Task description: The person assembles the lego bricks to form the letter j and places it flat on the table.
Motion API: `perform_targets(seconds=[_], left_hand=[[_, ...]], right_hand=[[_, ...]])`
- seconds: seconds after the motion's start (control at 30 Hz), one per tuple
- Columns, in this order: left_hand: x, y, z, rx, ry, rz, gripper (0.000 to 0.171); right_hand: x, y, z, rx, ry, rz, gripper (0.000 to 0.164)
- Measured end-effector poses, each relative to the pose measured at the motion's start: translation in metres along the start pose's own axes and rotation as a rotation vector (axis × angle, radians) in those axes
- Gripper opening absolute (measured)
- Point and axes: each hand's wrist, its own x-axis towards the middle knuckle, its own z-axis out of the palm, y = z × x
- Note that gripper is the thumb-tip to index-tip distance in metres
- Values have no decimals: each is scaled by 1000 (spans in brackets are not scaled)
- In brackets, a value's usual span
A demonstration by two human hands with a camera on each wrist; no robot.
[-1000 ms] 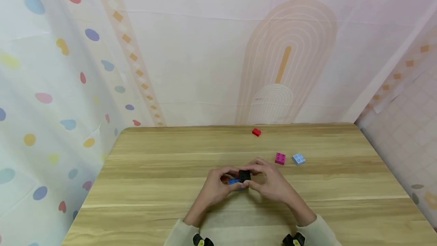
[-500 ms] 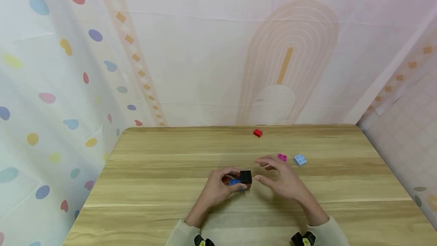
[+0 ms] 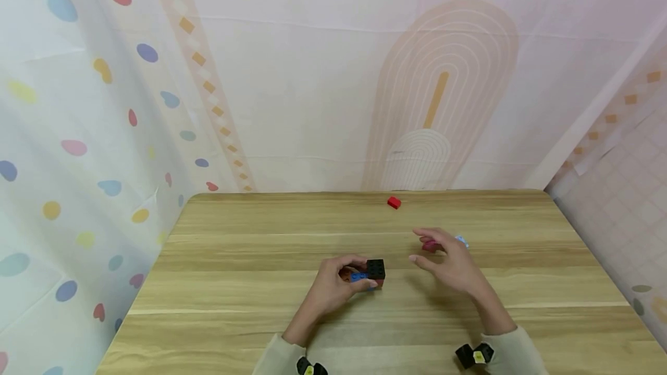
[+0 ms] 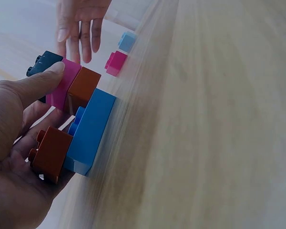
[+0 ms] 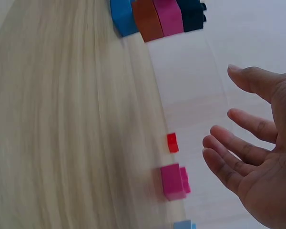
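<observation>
My left hand holds a built piece of toy building bricks near the front middle of the table. In the left wrist view its base is a long blue brick. A brown brick sits on one end; another brown brick, a pink brick and a black brick are stacked on the other, with my thumb across the pink one. My right hand hovers with fingers apart, holding nothing. It partly hides a loose magenta brick in the head view; the right wrist view shows that magenta brick below the fingers.
A light blue brick lies right of the magenta one, partly behind my right hand. Farther back, a small red brick lies near the rear edge of the wooden table. A patterned curtain hangs behind the table.
My right hand has let go of the black brick and moved right and away, over toward the loose magenta brick. The left hand keeps its hold on the built piece.
</observation>
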Motion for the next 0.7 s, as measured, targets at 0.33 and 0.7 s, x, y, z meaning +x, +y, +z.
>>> perform_targets(seconds=[0.33,0.7], left_hand=[[0,0,-1,14,2,1,37],[0,-1,-1,10,-2,0,36]], right_hand=[[4,14,-10,-21,51,83,55],[9,29,-16,-80,38,187,54]])
